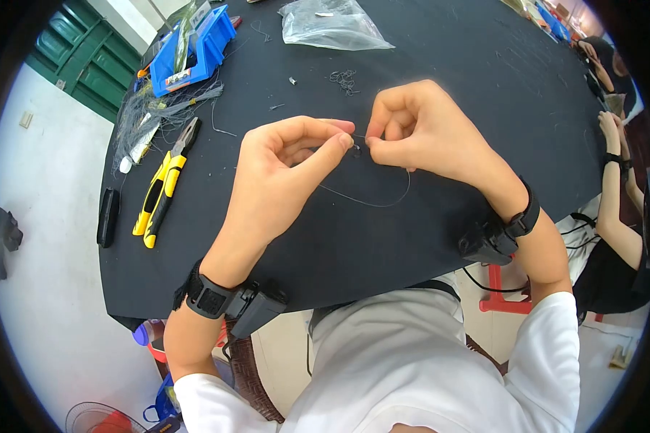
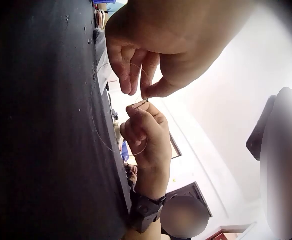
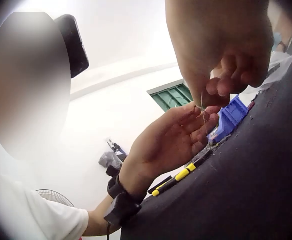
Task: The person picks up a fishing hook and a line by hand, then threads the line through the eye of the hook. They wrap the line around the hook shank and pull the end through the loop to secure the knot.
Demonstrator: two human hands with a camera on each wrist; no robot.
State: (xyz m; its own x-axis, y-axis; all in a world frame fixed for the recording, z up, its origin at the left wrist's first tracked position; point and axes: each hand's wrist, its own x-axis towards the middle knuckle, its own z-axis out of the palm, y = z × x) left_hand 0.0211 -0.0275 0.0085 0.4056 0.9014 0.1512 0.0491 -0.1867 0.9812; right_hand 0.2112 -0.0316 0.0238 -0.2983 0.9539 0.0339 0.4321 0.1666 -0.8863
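Observation:
My left hand [image 1: 278, 166] pinches a thin line [image 1: 372, 205] between thumb and forefinger, over the black-covered table. A tiny dark piece [image 1: 356, 149] shows at those fingertips; its kind is too small to tell. Close on the right, my right hand [image 1: 433, 130] pinches the line as well, thumb against forefinger, other fingers curled. A short stretch of line spans the gap between the two hands. Below them the rest hangs in a wide loop, which also shows as a thin line [image 2: 94, 122] in the left wrist view.
Yellow-and-black pliers [image 1: 162, 180] lie at the left, beside a black case [image 1: 107, 217]. Behind them are a tangle of line [image 1: 141, 115] and a blue bin [image 1: 208, 50]. A clear plastic bag [image 1: 332, 25] lies at the back. Another person's arm [image 1: 614, 187] shows at right.

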